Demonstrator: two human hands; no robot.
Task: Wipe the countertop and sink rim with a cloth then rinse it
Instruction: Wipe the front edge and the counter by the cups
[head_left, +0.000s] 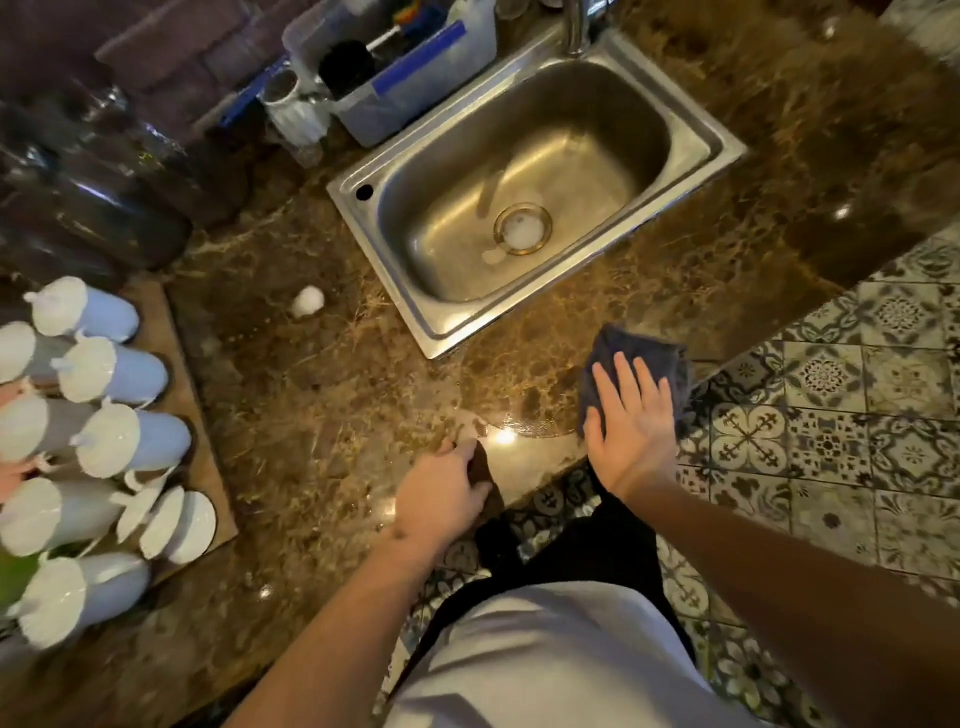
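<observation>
We press right hand (626, 415), fingers spread, on blue cloth (631, 348); sink rim (441, 332) at ten o'clock. Left hand (441, 493) curls over counter edge.

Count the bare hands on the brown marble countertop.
2. The left hand rests at the countertop's front edge; the right hand presses flat on a dark blue cloth nearer the corner. None seem hidden.

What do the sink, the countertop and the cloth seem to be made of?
Sink: likely stainless steel, brushed grey, with dull reflections.
Countertop: looks like polished brown marble or a similar stone, veined and glossy, with bright light spots.
Cloth: dark blue soft fabric, perhaps microfibre; it wrinkles under the right hand.
</observation>
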